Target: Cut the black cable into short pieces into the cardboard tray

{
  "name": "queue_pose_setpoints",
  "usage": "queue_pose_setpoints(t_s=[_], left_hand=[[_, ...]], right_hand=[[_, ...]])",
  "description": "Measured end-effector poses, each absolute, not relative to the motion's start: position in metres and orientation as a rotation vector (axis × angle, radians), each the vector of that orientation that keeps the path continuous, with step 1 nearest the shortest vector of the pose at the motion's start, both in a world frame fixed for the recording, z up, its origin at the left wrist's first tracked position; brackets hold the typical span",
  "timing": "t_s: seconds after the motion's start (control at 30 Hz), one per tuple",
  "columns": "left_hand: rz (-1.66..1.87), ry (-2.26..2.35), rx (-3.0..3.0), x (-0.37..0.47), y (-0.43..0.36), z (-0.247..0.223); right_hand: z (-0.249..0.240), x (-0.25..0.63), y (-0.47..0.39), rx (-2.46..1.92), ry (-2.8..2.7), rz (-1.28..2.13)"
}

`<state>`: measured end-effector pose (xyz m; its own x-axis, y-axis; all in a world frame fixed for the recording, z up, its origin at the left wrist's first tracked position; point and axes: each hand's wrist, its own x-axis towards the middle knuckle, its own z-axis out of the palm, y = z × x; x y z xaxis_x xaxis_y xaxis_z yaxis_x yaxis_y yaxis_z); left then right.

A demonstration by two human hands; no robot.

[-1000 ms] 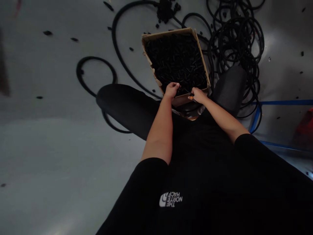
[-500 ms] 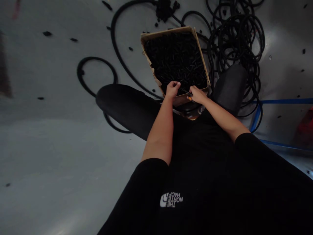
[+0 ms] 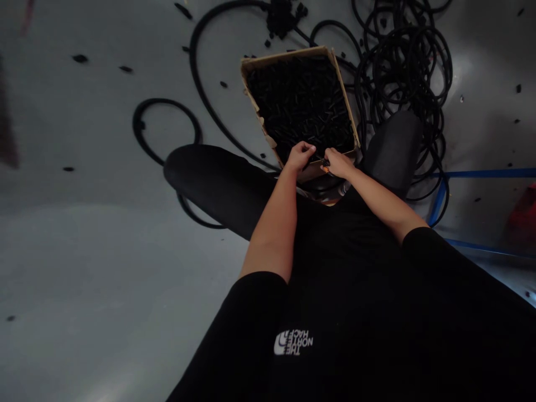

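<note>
My left hand (image 3: 300,156) is closed in a pinch over the near edge of the cardboard box (image 3: 350,100). Whatever lies between its fingertips is too small and dark to name. Just to the right, my right hand (image 3: 338,163) is wrapped round a small hand tool with an orange part (image 3: 325,168); its dark front end points at the left fingertips. The fingers cover most of the tool, so its exact kind is unclear. Short black tube pieces (image 3: 299,95) fill the box, which stands between my legs.
Tangled black hose (image 3: 412,64) lies on the floor at the upper right, and a single loop (image 3: 167,101) curls beyond my left knee. Scattered black bits (image 3: 80,58) dot the grey floor. A blue bar (image 3: 489,173) and a red object (image 3: 523,218) are at the right.
My left hand has moved slightly right and down, closer to the tool in my right hand. The right hand has stayed nearly in place.
</note>
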<state>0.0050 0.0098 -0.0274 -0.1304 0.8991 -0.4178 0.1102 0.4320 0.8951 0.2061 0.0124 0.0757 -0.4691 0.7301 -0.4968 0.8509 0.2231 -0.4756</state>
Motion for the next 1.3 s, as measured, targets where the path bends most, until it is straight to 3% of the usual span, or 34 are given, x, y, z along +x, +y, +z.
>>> queue_pose_setpoints(t_s=[0.3,0.63,1.0,1.3], left_hand=[[0.845,1.702,0.83,0.008,0.016,-0.01],[0.718,1.629,1.17,0.019,0.006,0.005],[0.659,1.613,1.112,0.014,0.012,-0.01],[0.604,1.518,1.141,0.004,0.013,-0.01]], right_hand=[[0.064,0.205,0.021,1.727,2.266,-1.228],[0.061,0.202,0.021,2.026,1.634,-1.957],[0.068,0.205,0.027,1.919,2.017,-1.488],[0.056,0.209,0.022,1.9,1.838,-1.718]])
